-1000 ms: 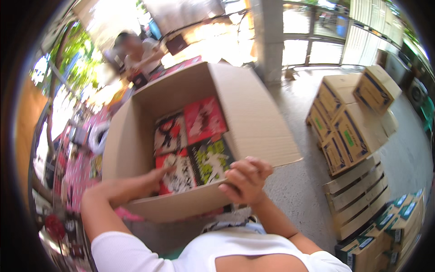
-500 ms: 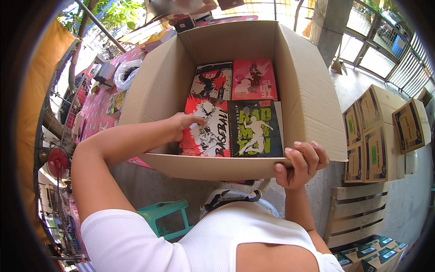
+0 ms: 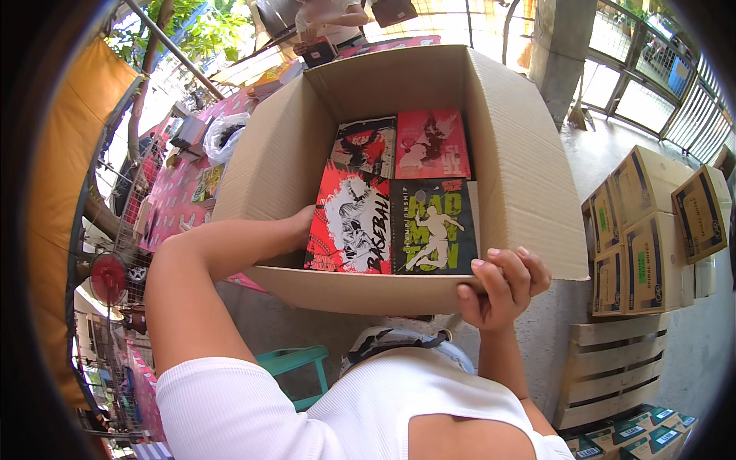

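The right hand (image 3: 506,287) grasps the near rim of an open brown cardboard box (image 3: 368,294) at its right corner. The left hand (image 3: 301,228) is inside, at the left edge of a rectangular red-and-white book (image 3: 349,222); its fingers are hidden, so I cannot tell whether it grips. That book lies near left in the box, beside a black book with green lettering (image 3: 435,226). Stacked brown cartons (image 3: 645,253) stand well to the right.
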Demonstrator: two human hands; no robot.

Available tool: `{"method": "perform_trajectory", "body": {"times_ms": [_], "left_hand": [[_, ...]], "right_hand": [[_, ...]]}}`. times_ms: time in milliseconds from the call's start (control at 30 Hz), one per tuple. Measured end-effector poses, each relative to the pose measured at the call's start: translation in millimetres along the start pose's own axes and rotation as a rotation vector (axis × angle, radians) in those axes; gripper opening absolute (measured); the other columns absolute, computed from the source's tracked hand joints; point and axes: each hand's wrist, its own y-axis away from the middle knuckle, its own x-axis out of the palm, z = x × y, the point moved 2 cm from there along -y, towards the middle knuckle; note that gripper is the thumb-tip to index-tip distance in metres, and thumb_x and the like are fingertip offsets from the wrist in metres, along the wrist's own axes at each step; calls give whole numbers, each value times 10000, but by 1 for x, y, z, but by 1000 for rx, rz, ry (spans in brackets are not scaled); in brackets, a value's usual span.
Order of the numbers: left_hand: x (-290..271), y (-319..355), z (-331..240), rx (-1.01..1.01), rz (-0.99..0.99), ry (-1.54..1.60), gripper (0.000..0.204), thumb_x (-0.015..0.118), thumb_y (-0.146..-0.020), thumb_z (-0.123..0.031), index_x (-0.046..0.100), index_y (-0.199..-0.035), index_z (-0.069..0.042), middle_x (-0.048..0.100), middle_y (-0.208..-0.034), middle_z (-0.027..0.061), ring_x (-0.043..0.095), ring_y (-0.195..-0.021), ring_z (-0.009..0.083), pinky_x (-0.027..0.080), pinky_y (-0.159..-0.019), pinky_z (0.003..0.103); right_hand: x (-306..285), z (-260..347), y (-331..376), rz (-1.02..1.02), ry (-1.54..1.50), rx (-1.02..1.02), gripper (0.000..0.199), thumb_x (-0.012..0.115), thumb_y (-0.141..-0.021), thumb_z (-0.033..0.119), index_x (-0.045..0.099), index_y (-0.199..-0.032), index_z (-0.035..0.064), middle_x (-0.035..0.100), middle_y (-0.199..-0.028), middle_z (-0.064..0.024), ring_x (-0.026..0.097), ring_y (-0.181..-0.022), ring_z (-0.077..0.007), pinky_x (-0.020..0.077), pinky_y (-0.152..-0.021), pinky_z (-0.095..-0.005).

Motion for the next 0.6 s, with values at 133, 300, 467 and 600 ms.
{"method": "perform_trajectory", "body": {"times_ms": [133,300,467,600], "left_hand": [[8,8,3,-13,0,-14,478,322,-954,-407,537,-1221,-73,599,-1189,153,590,-1057,328,440,-959,509],[8,18,-2,-11,-8,-16,476,319,-955,-402,537,-1220,-72,600,-1187,153,591,-1056,328,441,-958,510],[16,21,-1,4,-16,3,474,316,-955,-396,537,-1219,-70,601,-1186,154,591,-1054,328,441,-957,511],[17,20,-1,10,-40,18,472,314,-956,-392,537,-1218,-69,601,-1184,154,592,-1052,328,442,-956,512]], "right_hand": [[0,-1,-3,-5,-6,2,242,578,-842,464,643,-897,237,596,-1013,45,410,-1102,-210,305,-894,-366],[-2,-1,-2,16,-4,6,234,581,-845,457,655,-885,239,603,-1009,42,415,-1102,-218,311,-896,-361],[-3,0,-1,40,-12,9,225,570,-852,450,652,-892,244,602,-1007,44,418,-1105,-222,312,-898,-357],[-4,-2,-1,48,-8,6,227,552,-861,454,645,-888,249,598,-1008,49,417,-1108,-223,313,-902,-358]]}}
